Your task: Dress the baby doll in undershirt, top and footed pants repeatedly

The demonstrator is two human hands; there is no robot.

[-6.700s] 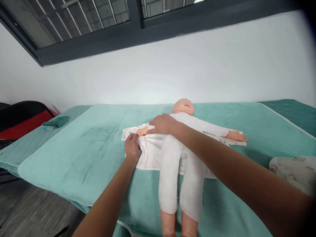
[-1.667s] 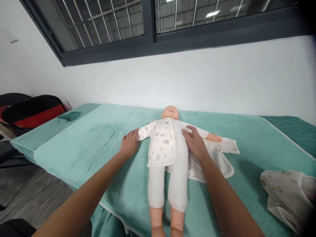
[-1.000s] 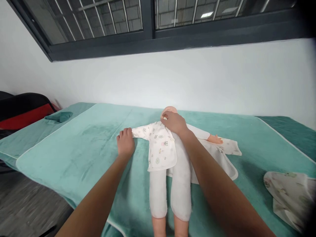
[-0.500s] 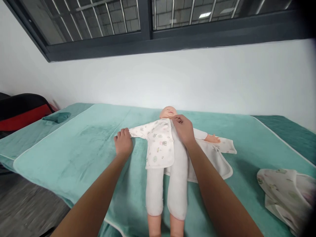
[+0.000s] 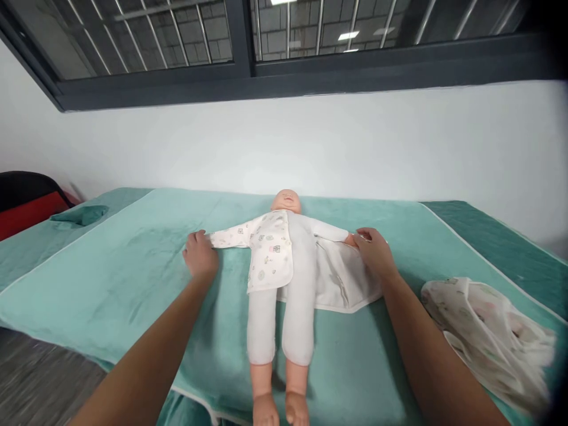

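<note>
A baby doll (image 5: 302, 296) lies on its back, head toward the wall. A white printed baby shirt (image 5: 270, 257) covers one side of its chest, with that arm inside the sleeve (image 5: 231, 236). My left hand (image 5: 200, 254) is closed at the sleeve's cuff, and the doll's hand there is hidden. On the other side the doll's arm lies stretched out over the spread half of the shirt (image 5: 339, 275). My right hand (image 5: 375, 251) is closed around the doll's hand (image 5: 351, 239) at that arm's end, partly covering it.
A teal padded cover (image 5: 133, 260) lies under everything. Crumpled printed baby clothing (image 5: 492, 337) rests at the right. Behind are a white wall (image 5: 284, 148) and a barred window with a dark frame (image 5: 155, 89). A black and red object (image 5: 31, 207) stands at the far left.
My right hand has moved from the shirt's collar out to the doll's hand on the right. My left hand stays at the cuff. The view has shifted slightly.
</note>
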